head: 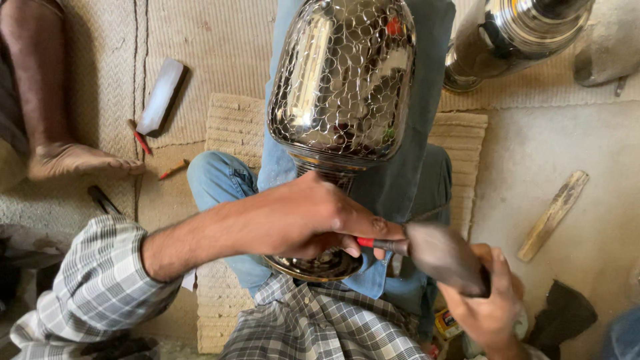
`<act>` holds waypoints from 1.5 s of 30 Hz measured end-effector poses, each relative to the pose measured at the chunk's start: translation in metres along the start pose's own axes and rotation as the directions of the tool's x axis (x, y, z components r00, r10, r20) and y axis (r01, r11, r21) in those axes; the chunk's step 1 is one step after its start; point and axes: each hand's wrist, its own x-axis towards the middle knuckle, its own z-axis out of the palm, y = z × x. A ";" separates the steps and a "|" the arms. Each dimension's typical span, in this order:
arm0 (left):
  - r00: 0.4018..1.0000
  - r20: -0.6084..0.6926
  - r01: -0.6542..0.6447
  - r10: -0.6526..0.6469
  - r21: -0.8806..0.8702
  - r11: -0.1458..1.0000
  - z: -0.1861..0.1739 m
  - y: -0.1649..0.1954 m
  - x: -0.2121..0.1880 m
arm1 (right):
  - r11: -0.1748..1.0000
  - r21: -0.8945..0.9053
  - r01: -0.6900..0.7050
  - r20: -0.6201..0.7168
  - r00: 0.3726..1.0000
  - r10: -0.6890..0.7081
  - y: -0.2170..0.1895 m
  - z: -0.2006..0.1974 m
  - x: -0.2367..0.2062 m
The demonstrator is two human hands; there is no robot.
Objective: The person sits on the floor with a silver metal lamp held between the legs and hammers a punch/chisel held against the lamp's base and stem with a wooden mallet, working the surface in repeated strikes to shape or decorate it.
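- The person sat on the floor in a checked shirt and blue jeans, seen from above, the work lying along the lap where both hands could reach it.
- The right hand [490,300], nearest the camera at the lower right, was closed around the handle of a hammer [443,257]; its dark head was blurred, hovering just beside the left hand.
- The left hand [313,217] reached across from the lower left, fingers curled shut on a thin punch [383,244] with a red band, its tip hidden by the hammer head.
- Under that hand lay a shiny metal vase [341,80], on its side across the knees, base [313,265] toward the body and its round belly, patterned with scale-like marks, pointing away; the lap seemed to steady it.
- A woven mat [460,140] lay under the legs.
- A wooden stick [553,215] lay on the floor at right.
- Farther left were a pale block [162,97], a red pencil [141,141] and another person's bare foot [73,160].
- A second polished metal vessel [513,33] lay at the far right edge.
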 end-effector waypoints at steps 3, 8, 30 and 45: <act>0.989 0.047 -0.141 0.137 0.081 0.987 -0.008 -0.002 0.004 | 0.952 -0.069 -0.299 -0.038 0.954 0.297 0.003 0.017 -0.033; 0.968 0.129 -0.212 0.216 -0.046 0.976 -0.008 -0.008 0.011 | 0.955 0.123 -0.270 -0.184 0.939 0.290 0.001 0.028 -0.048; 0.895 -0.414 -0.242 0.167 -0.136 0.961 0.008 0.009 -0.013 | 0.914 0.178 -0.364 -0.313 0.860 0.404 -0.019 0.030 -0.021; 0.748 -0.647 -0.148 -0.148 -0.379 0.913 0.049 -0.005 -0.041 | 0.992 -0.013 -0.124 0.096 0.988 0.124 -0.044 -0.035 0.108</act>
